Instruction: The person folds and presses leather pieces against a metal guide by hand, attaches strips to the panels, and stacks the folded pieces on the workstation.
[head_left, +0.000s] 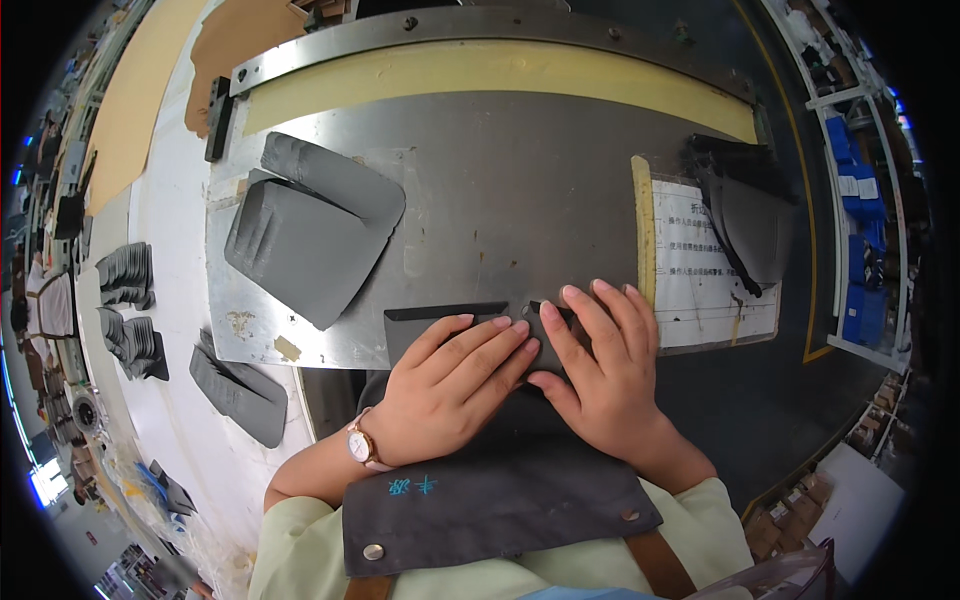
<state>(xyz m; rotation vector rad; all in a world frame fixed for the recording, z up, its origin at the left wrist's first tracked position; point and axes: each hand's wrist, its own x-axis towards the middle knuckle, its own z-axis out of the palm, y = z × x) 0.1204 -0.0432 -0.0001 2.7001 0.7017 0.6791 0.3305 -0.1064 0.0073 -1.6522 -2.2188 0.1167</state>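
Note:
A dark grey sheet piece [402, 330] lies at the near edge of the metal work plate [500, 190], a narrow darker strip along its far side. My left hand [445, 385] rests flat on it, fingers stretched toward the right. My right hand [608, 375] presses on its right part with fingers spread and pointing away from me. The fingertips of both hands almost meet at the middle, near a small round notch. Much of the piece is hidden under my hands.
Stacked grey cut pieces [310, 240] lie on the plate's left, and darker pieces [750, 215] on its right over a printed sheet [685, 270]. A metal bar [480, 25] crosses the far side. More pieces [240, 390] are on the white table [185, 300]. Shelving [860, 180] stands right.

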